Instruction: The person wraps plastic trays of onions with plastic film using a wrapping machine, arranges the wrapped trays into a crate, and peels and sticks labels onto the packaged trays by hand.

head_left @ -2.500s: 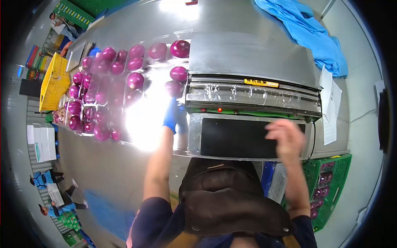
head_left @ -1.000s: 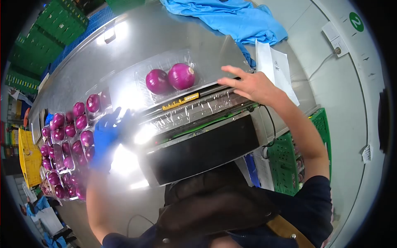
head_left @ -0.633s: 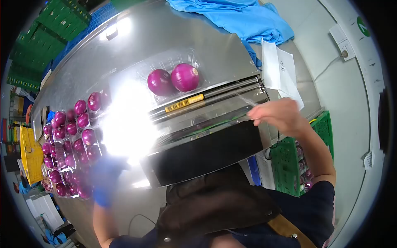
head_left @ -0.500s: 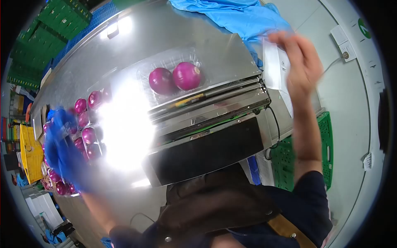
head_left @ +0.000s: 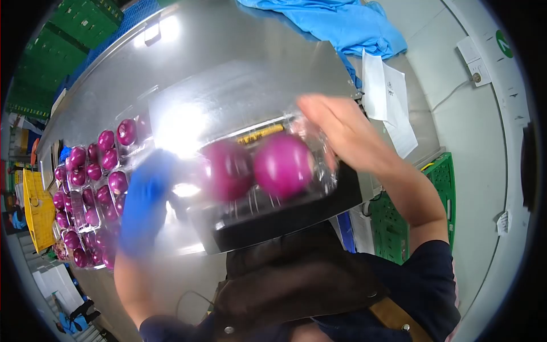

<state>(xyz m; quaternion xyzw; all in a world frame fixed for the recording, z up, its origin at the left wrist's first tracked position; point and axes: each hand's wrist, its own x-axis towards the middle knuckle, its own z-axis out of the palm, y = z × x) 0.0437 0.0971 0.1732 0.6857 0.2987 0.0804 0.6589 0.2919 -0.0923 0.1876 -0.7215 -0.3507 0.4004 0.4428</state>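
A clear plastic tray (head_left: pixel 327 185) with two red onions (head_left: pixel 283 165) is up over the machine with rollers and a black front panel (head_left: pixel 342 196). Its right end is in my bare right hand (head_left: pixel 347 131), the fingers bent round the film-like plastic there. My left hand (head_left: pixel 148 199), in a blue glove, is close to the left end of the tray. Motion smears its fingers, so I cannot tell whether it touches the plastic.
Several trays of red onions (head_left: pixel 118 182) stand at the left of the steel table (head_left: pixel 228 74). Light blue plastic (head_left: pixel 342 25) and white paper (head_left: pixel 382 91) lie at the back right. Green crates (head_left: pixel 82 28) are stacked far left; a yellow crate (head_left: pixel 37 211) stands below them.
The tray with two onions has come off the table toward me. My right hand moved down and left onto its end. My left hand moved right, away from the other trays.
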